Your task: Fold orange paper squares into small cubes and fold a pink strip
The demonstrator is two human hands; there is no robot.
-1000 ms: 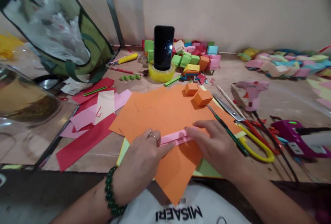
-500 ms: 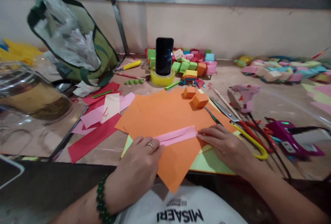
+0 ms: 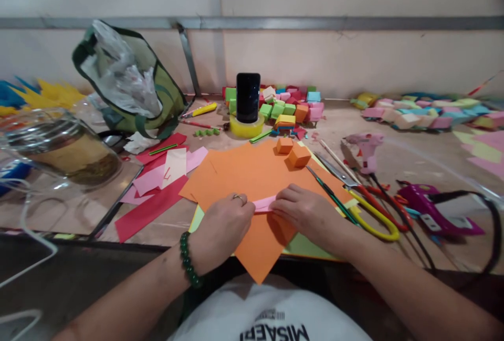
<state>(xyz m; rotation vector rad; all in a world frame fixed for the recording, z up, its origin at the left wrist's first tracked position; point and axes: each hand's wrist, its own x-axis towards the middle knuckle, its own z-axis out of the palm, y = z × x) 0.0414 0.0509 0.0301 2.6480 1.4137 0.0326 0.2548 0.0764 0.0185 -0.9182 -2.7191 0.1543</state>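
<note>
A folded pink paper strip lies on a sheet of orange paper at the table's near edge. My left hand, with a ring and a green bead bracelet, presses on the strip's left end. My right hand covers the right end, fingertips on the paper. Only a short piece of the strip shows between the two hands. Two small orange paper cubes sit on the far part of the orange sheet.
Scissors with yellow and red handles lie right of my right hand. A pink glue gun and a purple one are further right. A phone stands in a tape roll before coloured paper cubes. Red and pink scraps, a jar and a green bag are left.
My hands have come closer together over the pink strip, so less of it shows than half a second ago. The camera has tilted up and back.
</note>
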